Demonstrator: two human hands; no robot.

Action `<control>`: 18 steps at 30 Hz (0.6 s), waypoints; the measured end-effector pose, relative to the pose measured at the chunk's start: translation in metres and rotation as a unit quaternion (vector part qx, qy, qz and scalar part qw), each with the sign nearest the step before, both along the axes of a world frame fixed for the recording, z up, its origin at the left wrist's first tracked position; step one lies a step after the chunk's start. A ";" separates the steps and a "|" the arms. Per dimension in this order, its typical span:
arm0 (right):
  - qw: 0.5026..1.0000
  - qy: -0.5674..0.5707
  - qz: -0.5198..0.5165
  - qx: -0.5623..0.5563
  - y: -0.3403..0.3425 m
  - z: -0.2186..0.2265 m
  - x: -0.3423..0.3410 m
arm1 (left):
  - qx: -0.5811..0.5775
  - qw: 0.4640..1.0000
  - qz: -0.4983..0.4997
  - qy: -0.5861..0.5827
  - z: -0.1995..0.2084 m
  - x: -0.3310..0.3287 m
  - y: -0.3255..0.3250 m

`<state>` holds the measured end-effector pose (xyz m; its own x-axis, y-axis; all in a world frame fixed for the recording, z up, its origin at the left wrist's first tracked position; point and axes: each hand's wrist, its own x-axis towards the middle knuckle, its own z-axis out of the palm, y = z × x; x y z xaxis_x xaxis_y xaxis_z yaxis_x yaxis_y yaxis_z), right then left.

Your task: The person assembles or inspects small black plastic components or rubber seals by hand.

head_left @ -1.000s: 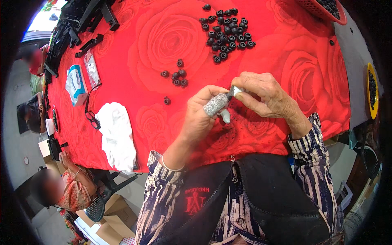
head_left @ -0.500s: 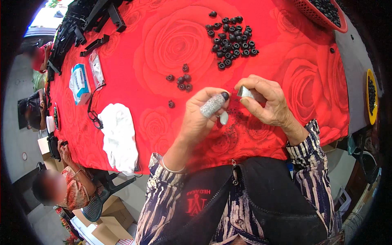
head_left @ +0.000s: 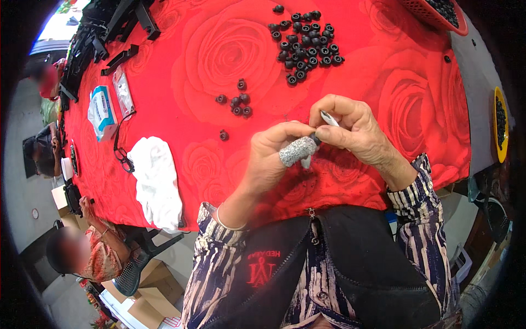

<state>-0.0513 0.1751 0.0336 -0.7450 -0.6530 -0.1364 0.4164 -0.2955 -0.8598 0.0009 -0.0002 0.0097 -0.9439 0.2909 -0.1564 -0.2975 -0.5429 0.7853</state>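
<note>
Our left hand (head_left: 272, 151) pinches a small black part (head_left: 314, 138) at its fingertips above the red tabletop (head_left: 186, 115); our right hand (head_left: 353, 131) grips a whitish tool (head_left: 330, 118), thumb just beside the part, which looks light, firm and slippery, probably best held by its rounded sides.
</note>
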 end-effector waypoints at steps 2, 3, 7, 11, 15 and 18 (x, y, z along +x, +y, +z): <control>0.999 0.032 -0.018 0.034 0.000 0.002 0.000 | -0.004 1.000 0.006 0.005 0.001 0.001 0.000; 0.999 0.034 -0.017 0.034 -0.001 0.001 0.003 | 0.009 1.000 0.009 -0.023 0.003 0.000 0.000; 0.876 0.434 -0.131 0.167 -0.005 -0.002 0.006 | 0.057 0.994 0.051 -0.074 -0.004 -0.001 -0.002; 0.801 0.542 -0.163 0.194 -0.008 -0.012 0.010 | 0.073 0.991 0.062 -0.096 -0.005 -0.001 0.000; 0.725 0.631 -0.175 0.214 -0.009 -0.014 0.009 | 0.092 0.990 0.065 -0.089 -0.006 -0.001 0.002; 0.724 0.633 -0.166 0.220 -0.007 -0.012 0.010 | 0.086 0.988 0.076 -0.100 -0.002 -0.002 0.004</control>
